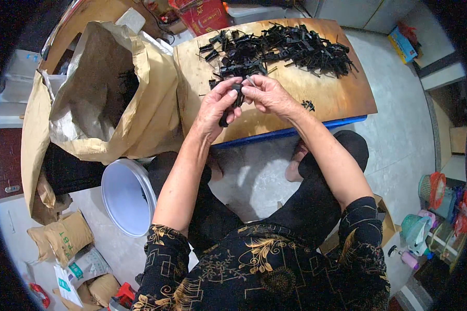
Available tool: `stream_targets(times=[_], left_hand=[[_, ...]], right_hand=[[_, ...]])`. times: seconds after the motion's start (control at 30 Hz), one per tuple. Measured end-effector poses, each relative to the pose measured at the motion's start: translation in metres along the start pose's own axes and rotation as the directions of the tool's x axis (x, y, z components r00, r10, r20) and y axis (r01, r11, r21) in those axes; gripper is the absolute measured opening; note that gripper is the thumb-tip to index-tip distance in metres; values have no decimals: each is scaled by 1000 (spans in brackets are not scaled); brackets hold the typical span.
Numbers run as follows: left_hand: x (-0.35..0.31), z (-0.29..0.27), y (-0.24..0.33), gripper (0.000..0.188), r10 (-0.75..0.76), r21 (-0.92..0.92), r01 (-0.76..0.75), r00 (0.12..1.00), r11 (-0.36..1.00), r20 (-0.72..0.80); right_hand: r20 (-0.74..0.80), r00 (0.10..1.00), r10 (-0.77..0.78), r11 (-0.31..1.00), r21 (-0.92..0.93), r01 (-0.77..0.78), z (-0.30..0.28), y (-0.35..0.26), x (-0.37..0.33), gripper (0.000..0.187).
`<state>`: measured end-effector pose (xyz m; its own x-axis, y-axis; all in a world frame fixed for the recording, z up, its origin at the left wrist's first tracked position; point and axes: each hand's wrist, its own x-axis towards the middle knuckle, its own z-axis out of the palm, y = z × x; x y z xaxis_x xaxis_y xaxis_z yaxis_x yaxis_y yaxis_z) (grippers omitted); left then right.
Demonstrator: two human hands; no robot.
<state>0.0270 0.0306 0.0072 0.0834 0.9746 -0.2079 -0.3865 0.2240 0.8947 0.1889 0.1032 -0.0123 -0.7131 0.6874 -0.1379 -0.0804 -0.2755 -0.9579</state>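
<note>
My left hand is closed around a black plastic part, whose lower end sticks out below the fingers. Close beside it, my right hand pinches a thin greyish piece between thumb and fingers, near the top of the black part. Its exact kind is too small to make out. Both hands are held over the near side of a wooden board. Beyond them, a heap of black plastic parts with thin stems spreads across the board. A small cluster of black bits lies right of my right hand.
A large open paper sack with black pieces inside stands left of the board. Below it is a white round tub. Packed brown bags lie at lower left. A red box stands behind. Baskets sit at right.
</note>
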Motion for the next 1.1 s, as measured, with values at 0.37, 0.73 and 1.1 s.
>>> stream_targets(times=[0.37, 0.73, 1.1], left_hand=[[-3, 5, 4, 39, 36, 495, -44, 999, 868, 27], [3, 0, 9, 34, 19, 444, -8, 1000, 896, -21], [9, -4, 14, 19, -51, 485, 91, 994, 870, -94]], right_hand=[[41, 999, 31, 997, -69, -28, 8, 0, 3, 16], [-2, 1000, -20, 991, -134, 20, 10, 6, 11, 24], [-12, 1000, -14, 946, -325, 10, 18, 13, 14, 22]])
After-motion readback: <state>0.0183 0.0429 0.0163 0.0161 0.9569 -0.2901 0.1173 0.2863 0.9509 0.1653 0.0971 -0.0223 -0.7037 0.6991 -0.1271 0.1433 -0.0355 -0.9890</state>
